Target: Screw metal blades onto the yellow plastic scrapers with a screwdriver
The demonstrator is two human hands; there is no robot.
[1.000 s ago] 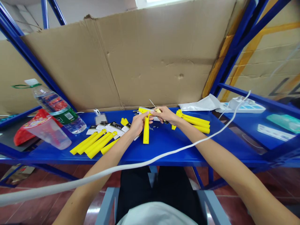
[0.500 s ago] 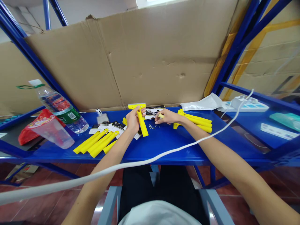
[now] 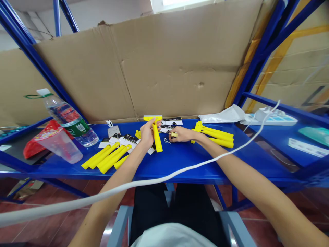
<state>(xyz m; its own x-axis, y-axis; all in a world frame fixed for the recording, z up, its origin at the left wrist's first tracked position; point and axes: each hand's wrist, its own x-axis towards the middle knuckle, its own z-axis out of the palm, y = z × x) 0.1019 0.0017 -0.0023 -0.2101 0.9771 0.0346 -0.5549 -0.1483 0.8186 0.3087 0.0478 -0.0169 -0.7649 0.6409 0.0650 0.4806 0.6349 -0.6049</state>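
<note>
My left hand (image 3: 148, 132) is closed round a yellow T-shaped scraper (image 3: 157, 137), its wide head at the far end and its handle toward me. In my right hand (image 3: 181, 134) is a small screwdriver (image 3: 174, 134) with a pale yellow handle; its tip is too small to make out. Just left of that hand, several tiny screws (image 3: 167, 140) lie scattered on the blue tabletop (image 3: 185, 161). Black-and-white cards (image 3: 166, 128) lie behind the screws. To the right of my right hand is a group of yellow scrapers (image 3: 218, 133).
Yellow handles (image 3: 110, 158) lie in a row at left, near more cards (image 3: 128, 140). Further left are a water bottle (image 3: 74, 120) and a plastic cup (image 3: 60, 145). A white cable (image 3: 195, 166) crosses in front of me. A white bag (image 3: 221, 115) and power strip (image 3: 272, 117) sit at right.
My right hand has come down closer to the screws and turned the screwdriver in its grip. My left hand keeps its hold on the scraper. The whole view has shifted slightly.
</note>
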